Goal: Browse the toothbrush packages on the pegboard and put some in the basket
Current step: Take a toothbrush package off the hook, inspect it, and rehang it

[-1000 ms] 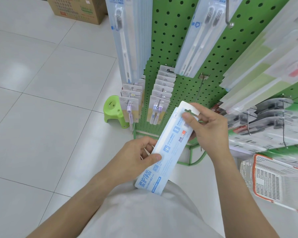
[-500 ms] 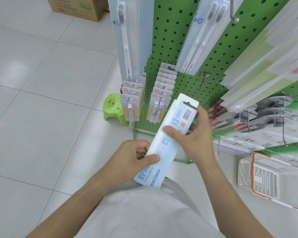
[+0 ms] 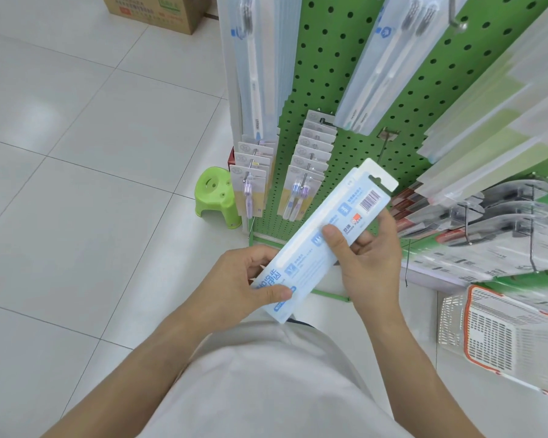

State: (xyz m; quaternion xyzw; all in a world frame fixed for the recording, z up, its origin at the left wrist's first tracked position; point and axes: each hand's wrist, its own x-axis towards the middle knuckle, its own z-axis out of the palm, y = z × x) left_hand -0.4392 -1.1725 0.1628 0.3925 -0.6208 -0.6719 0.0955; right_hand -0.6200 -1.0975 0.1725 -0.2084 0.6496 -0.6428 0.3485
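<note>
Evidently both hands gripped one toothbrush package (image 3: 325, 240), left hand (image 3: 244, 286) at its lower end, right hand (image 3: 366, 260) near the barcode, printed back upward for reading; the basket (image 3: 500, 336) waited lower right.

- Setting: a shop's toiletries aisle.
- Green pegboard (image 3: 336, 52) with metal hooks (image 3: 459, 25) carrying rows of identical toothbrush packs (image 3: 312, 147).
- Barcode (image 3: 373, 200) printed on the pack in hand (image 3: 317, 245).
- Plastic basket (image 3: 500, 336) at right.
- Tiled floor (image 3: 76, 184); carton (image 3: 159, 11) and green stool (image 3: 217, 197) beside the display.
</note>
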